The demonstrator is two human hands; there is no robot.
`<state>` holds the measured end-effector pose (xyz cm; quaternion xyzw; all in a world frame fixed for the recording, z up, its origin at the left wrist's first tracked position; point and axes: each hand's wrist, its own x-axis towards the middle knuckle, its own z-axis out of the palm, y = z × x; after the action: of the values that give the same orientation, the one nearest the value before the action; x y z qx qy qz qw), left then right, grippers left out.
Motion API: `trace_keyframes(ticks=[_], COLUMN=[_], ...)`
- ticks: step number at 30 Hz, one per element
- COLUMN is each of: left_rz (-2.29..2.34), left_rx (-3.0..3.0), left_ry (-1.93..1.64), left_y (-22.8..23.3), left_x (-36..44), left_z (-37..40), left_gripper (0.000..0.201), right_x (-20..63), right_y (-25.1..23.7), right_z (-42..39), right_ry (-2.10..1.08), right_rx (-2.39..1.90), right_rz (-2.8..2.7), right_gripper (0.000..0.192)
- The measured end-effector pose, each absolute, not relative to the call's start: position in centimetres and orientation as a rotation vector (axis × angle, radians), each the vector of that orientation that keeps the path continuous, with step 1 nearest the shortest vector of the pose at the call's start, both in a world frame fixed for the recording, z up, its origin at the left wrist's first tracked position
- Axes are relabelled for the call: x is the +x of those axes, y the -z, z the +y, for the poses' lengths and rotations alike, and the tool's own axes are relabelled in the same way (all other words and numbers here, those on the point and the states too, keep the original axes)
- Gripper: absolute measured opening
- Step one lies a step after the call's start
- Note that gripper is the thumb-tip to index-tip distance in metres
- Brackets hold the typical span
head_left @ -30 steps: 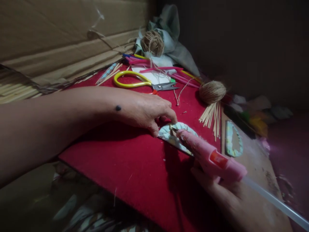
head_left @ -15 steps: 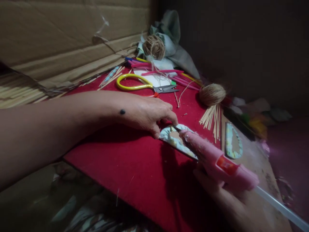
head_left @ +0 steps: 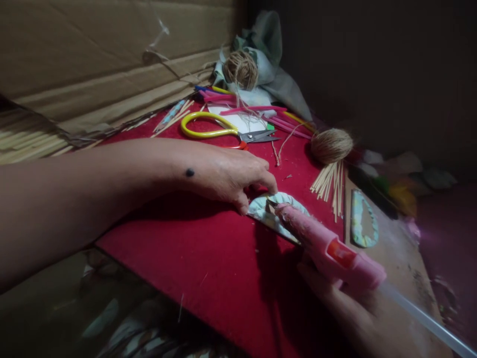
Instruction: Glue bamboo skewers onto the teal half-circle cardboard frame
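Note:
My left hand [head_left: 231, 176] reaches across the red felt mat [head_left: 208, 248] and pinches the left edge of a half-round frame wrapped in pale patterned fabric [head_left: 261, 209]. My right hand [head_left: 343, 303], low at the right, grips a pink hot glue gun [head_left: 328, 248] with a clear glue stick [head_left: 428, 323] out its back. The gun's nozzle touches the fabric frame just beside my left fingertips. Part of the frame is hidden under the gun.
Yellow-handled scissors [head_left: 223, 132] lie behind my left hand. Two twine balls [head_left: 331, 144] [head_left: 241, 68], a bundle of thin sticks [head_left: 330, 181], pink straws [head_left: 261, 109] and grey cloth [head_left: 268, 59] crowd the back. A second fabric-wrapped frame [head_left: 363, 219] lies right. Cardboard [head_left: 93, 64] stands at left.
The glue gun's nozzle has stayed on the frame with only small shifts; my left fingers keep their pinch. The view has moved slightly.

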<state>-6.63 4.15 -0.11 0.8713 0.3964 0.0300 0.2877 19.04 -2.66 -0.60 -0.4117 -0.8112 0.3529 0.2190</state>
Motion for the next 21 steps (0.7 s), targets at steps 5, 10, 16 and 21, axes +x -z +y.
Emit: trace_keyframes(ticks=[5,10,16,21], left_rz=[1.073,1.068,1.068,1.09], left_rx=[2.328,2.334,2.328,2.303], left_ry=[-0.071,-0.06,-0.064,-0.043], left_y=[0.1,0.2,0.0,-0.2], left_x=[-6.6,-6.7,-6.6,-6.5], left_z=[4.1,4.1,4.1,3.9], left_gripper=[0.037,0.036,0.036,0.036], right_x=[20.6,20.5,20.5,20.2], right_y=[5.0,9.5,10.1,10.2], right_z=[1.6,6.9,7.8,8.0], right_ry=[-1.177,-1.357,-1.533,-1.569], right_rx=[-1.184,-1.292,-1.343,-1.357], right_rz=[-2.128,-2.061,-1.99,-1.956], right_gripper=[0.039,0.015,0.019,0.014])
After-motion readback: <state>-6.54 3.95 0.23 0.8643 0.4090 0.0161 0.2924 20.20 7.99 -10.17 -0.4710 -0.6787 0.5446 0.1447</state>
